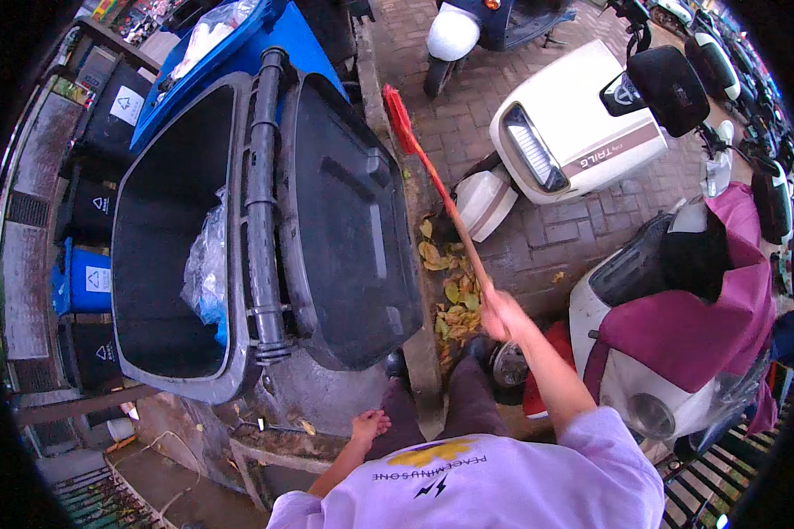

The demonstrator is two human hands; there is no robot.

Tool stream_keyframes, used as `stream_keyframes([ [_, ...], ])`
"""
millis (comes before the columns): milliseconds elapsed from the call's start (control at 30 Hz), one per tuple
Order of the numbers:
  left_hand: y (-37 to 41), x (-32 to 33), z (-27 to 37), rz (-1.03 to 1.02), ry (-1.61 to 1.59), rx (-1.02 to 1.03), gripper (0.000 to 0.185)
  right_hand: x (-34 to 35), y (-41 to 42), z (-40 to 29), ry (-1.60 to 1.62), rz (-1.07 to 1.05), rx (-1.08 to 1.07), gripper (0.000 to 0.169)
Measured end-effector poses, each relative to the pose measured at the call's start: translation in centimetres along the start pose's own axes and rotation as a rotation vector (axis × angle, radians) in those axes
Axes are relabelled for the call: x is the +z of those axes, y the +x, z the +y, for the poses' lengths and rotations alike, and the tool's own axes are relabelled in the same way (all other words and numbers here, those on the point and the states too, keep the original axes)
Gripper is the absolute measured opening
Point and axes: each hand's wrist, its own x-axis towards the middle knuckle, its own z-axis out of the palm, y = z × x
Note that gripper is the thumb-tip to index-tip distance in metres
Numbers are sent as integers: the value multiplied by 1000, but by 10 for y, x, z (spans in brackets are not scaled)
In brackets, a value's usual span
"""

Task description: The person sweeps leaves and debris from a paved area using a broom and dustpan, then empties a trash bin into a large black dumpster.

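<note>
My right hand [501,317] grips the handle of a broom [464,229]. The broom slants away to the upper left, and its red bristle head [400,119] lies over the kerb. My left hand [370,424] hangs beside my left thigh with its fingers loosely bent and nothing seen in it. In front of me on the left, a large dark grey wheeled bin [172,218] gapes, its lid [351,225] folded back towards the kerb. Inside the bin is a clear plastic bag [206,264] with something blue at its lower end.
Fallen yellow leaves [460,304] lie along the kerb [423,360] by my feet. A white scooter [569,125] and another under a maroon cover [675,337] stand on the right. Beyond the grey bin is a blue bin [304,49] holding bagged rubbish.
</note>
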Motion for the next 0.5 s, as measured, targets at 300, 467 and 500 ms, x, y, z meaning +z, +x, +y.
stream_keyframes([
  [300,-14,-23,-10,26,-158,31,19,-4,7,68,64,-15,322,45],
  [467,24,-45,-1,-10,-91,63,18,-12,-193,144,41,-29,369,48],
  [500,30,-49,5,-16,-89,67,18,-7,-231,155,16,11,367,48],
])
